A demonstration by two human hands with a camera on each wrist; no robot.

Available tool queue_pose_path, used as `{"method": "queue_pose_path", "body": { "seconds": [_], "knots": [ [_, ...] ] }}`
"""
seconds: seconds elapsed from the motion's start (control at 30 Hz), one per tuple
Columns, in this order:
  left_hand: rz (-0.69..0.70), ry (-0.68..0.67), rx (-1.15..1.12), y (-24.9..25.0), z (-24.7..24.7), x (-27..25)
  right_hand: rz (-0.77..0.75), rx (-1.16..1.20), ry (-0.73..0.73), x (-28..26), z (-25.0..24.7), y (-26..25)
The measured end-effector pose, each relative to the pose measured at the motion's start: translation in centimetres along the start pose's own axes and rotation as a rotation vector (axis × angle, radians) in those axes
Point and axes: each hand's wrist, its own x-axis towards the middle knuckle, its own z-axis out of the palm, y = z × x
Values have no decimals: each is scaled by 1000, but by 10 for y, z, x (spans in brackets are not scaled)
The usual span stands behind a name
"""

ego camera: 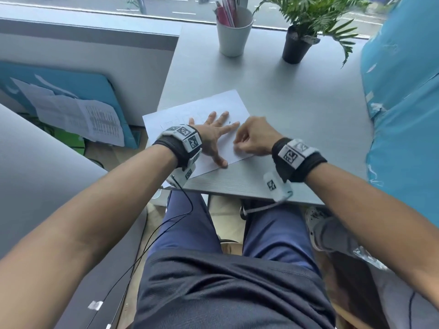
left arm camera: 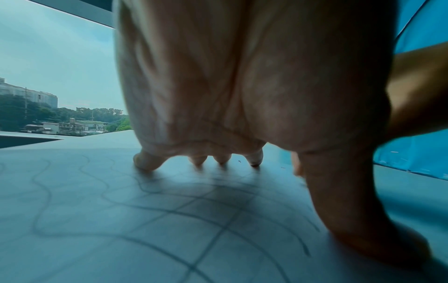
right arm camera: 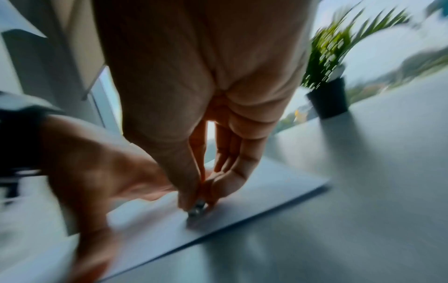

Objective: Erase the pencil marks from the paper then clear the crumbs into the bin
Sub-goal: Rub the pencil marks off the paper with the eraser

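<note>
Grey desk (ego camera: 297, 119) by window. White paper sheet (ego camera: 234, 103) near front edge; left hand (ego camera: 211, 134) flat, fingers spread, pressing it. Right hand (ego camera: 253, 136) pinches small dark eraser (right arm camera: 197, 207) on paper. Behind: white pencil cup (ego camera: 234, 35), black-potted plant (ego camera: 295, 45).

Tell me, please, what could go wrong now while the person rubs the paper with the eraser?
1. The paper overhangs the desk's left edge; a hard stroke could crease or shift it, though the left hand presses it flat.
2. The eraser is small in the right hand's grip, so it may slip out.
3. Crumbs lie near the fingertips; rubbing may scatter them onto the floor.
</note>
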Motion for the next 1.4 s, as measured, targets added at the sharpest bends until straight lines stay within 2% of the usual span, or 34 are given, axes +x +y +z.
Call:
{"method": "queue_pose_path", "body": {
  "seconds": [0.1, 0.17, 0.4, 0.57, 0.67, 0.73, 0.83, 0.9, 1.03, 1.1, 1.17, 1.23, 1.33, 1.4],
  "knots": [
    [3, 3, -8, 1, 2, 0, 107, -13, 167, 16, -15, 17],
    [18, 10, -10, -1, 2, 1, 102, -35, 172, 18, -14, 19],
    [175, 85, -71, -22, 0, 0, 86, -125, 41, -7, -9, 11],
    [117, 219, -49, -37, -1, -10, 25, -103, -64, -41, 4, 4],
    [103, 285, -13, -34, -2, -14, 6, -64, -76, -46, 11, -2],
    [101, 286, -32, -29, 4, -15, 9, -61, -87, -44, 11, -4],
    [46, 195, -71, -14, 19, -16, 46, -46, -137, -33, 2, -2],
    [8, 171, -62, -5, 27, -16, 92, 18, -84, -22, -5, 3],
    [-22, 177, -78, 0, 31, -15, 175, 25, 160, -7, -5, 9],
    [-29, 180, -67, 0, 31, -14, 122, -8, 159, -12, 13, 0],
    [-35, 181, -48, 0, 32, -13, 17, 9, 50, -24, 27, -15],
    [-44, 168, -30, 2, 30, -13, 9, 33, 0, -24, 21, -12],
    [-60, 142, -6, 5, 28, -12, 154, 35, 167, -8, -5, 12],
    [-80, 117, 27, 7, 25, -10, 149, -1, 198, -7, -4, 12]
  ]
}}
